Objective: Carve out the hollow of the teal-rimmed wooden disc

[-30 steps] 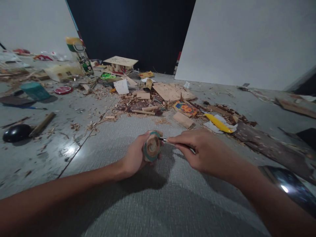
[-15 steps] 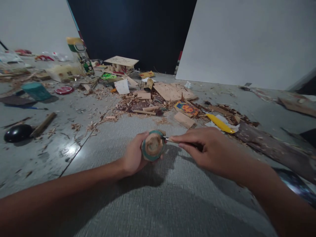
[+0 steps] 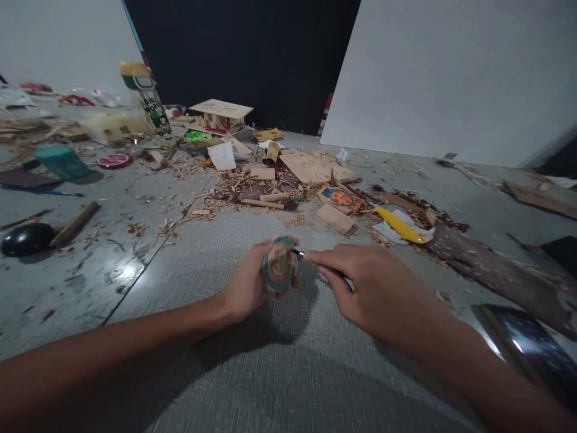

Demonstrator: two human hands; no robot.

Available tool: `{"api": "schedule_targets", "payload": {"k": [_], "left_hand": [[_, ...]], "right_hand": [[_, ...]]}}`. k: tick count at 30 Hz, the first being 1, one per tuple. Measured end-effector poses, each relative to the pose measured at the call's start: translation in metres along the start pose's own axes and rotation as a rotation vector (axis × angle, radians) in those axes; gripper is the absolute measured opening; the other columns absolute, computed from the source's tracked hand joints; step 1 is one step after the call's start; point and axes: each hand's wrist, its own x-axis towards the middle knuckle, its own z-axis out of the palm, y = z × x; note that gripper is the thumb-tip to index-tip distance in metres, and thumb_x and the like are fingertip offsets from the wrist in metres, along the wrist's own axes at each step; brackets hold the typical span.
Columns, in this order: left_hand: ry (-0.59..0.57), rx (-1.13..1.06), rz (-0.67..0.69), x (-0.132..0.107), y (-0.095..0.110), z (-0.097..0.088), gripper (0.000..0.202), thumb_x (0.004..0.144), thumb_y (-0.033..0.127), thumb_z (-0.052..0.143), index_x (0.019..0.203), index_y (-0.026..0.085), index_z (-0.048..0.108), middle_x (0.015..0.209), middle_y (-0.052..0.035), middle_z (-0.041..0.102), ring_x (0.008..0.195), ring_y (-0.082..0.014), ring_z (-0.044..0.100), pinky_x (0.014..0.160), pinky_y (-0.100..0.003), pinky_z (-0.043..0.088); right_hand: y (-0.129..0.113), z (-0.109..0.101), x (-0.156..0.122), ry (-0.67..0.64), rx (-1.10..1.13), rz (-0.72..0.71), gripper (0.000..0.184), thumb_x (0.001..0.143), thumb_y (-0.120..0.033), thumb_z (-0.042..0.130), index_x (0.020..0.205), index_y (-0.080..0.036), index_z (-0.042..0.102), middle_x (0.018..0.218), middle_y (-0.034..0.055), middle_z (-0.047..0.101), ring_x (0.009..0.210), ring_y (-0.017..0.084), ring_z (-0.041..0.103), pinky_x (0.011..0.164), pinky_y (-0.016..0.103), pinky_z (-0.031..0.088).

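My left hand (image 3: 247, 278) is wrapped round a small round wooden piece (image 3: 280, 272) with a teal-painted rim and a bare, brownish face turned towards me. Between the thumb and fingers of my right hand (image 3: 360, 278) is a thin paintbrush (image 3: 300, 254) with a metal ferrule. Its dark tip touches or hovers at the upper right of the wooden face; I cannot tell which. Most of the brush's handle is hidden in my right hand. Both hands are above the grey floor.
Wood shavings and scraps (image 3: 259, 173) lie ahead, with a wooden block (image 3: 336, 218) and a yellow-handled tool (image 3: 400, 226). At left are a mallet with a black head (image 3: 27, 239), a teal block (image 3: 62, 161) and a red lid (image 3: 114, 161). A phone (image 3: 532, 343) lies at right.
The wooden piece has turned in my left hand, so its face looks narrower. My right hand has shifted slightly down with the brush, and the view has moved a little.
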Motion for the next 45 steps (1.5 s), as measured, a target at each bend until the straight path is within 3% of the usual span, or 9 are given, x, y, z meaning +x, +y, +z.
{"api": "schedule_targets", "payload": {"k": [7, 15, 19, 26, 37, 42, 45], "left_hand": [[-0.024, -0.013, -0.019, -0.002, 0.003, 0.0, 0.049, 0.084, 0.046, 0.04, 0.103, 0.009, 0.064, 0.065, -0.0068, 0.064, 0.049, -0.0149, 0.053, 0.042, -0.023, 0.036], [0.05, -0.013, -0.055, -0.003, 0.005, 0.001, 0.048, 0.081, 0.045, 0.04, 0.096, 0.007, 0.065, 0.071, -0.0104, 0.066, 0.05, -0.0157, 0.056, 0.039, -0.023, 0.037], [-0.013, -0.01, -0.052, -0.002, 0.006, 0.001, 0.055, 0.083, 0.046, 0.036, 0.106, 0.005, 0.065, 0.074, -0.0123, 0.067, 0.051, -0.016, 0.055, 0.038, -0.023, 0.036], [-0.058, -0.033, -0.062, -0.001, 0.005, 0.0, 0.059, 0.08, 0.049, 0.039, 0.109, 0.004, 0.065, 0.078, -0.0136, 0.068, 0.052, -0.0171, 0.056, 0.036, -0.023, 0.035], [-0.127, -0.07, -0.091, 0.002, 0.003, -0.006, 0.057, 0.08, 0.052, 0.042, 0.101, 0.006, 0.068, 0.078, -0.0144, 0.069, 0.052, -0.0186, 0.059, 0.036, -0.023, 0.034], [-0.112, -0.054, -0.031, 0.001, 0.003, -0.003, 0.049, 0.085, 0.047, 0.042, 0.097, 0.008, 0.068, 0.071, -0.0097, 0.067, 0.052, -0.0161, 0.058, 0.044, -0.024, 0.041], [-0.108, -0.054, 0.007, 0.001, 0.001, -0.003, 0.049, 0.084, 0.048, 0.043, 0.103, 0.009, 0.067, 0.071, -0.0083, 0.067, 0.053, -0.0162, 0.058, 0.043, -0.023, 0.038]], "right_hand": [[0.012, -0.005, 0.002, -0.031, 0.089, -0.102, 0.034, 0.088, -0.01, 0.053, 0.105, -0.024, 0.078, 0.088, 0.004, 0.078, 0.073, 0.021, 0.069, 0.063, 0.03, 0.044], [0.018, -0.005, 0.003, -0.02, 0.162, -0.109, 0.035, 0.086, -0.01, 0.057, 0.107, -0.027, 0.078, 0.092, 0.0022, 0.079, 0.076, 0.019, 0.07, 0.063, 0.028, 0.046], [0.02, -0.007, 0.002, -0.031, 0.167, -0.119, 0.039, 0.086, -0.009, 0.057, 0.112, -0.031, 0.077, 0.093, 0.0006, 0.079, 0.076, 0.018, 0.07, 0.063, 0.027, 0.046], [0.019, -0.013, 0.001, -0.063, 0.192, -0.109, 0.04, 0.085, -0.006, 0.056, 0.111, -0.026, 0.077, 0.088, 0.0021, 0.079, 0.074, 0.016, 0.068, 0.067, 0.026, 0.048], [0.034, -0.013, 0.006, -0.173, 0.359, 0.018, 0.032, 0.092, -0.02, 0.054, 0.114, -0.027, 0.076, 0.09, 0.0027, 0.08, 0.05, 0.01, 0.055, 0.043, 0.021, 0.036], [0.026, -0.021, 0.0, -0.115, 0.287, -0.01, 0.034, 0.091, -0.017, 0.056, 0.113, -0.031, 0.076, 0.1, -0.0007, 0.079, 0.075, 0.014, 0.071, 0.064, 0.022, 0.052], [0.021, -0.023, -0.004, -0.094, 0.219, -0.007, 0.033, 0.089, -0.016, 0.058, 0.112, -0.032, 0.077, 0.1, -0.0011, 0.079, 0.083, 0.017, 0.073, 0.071, 0.025, 0.054]]}}
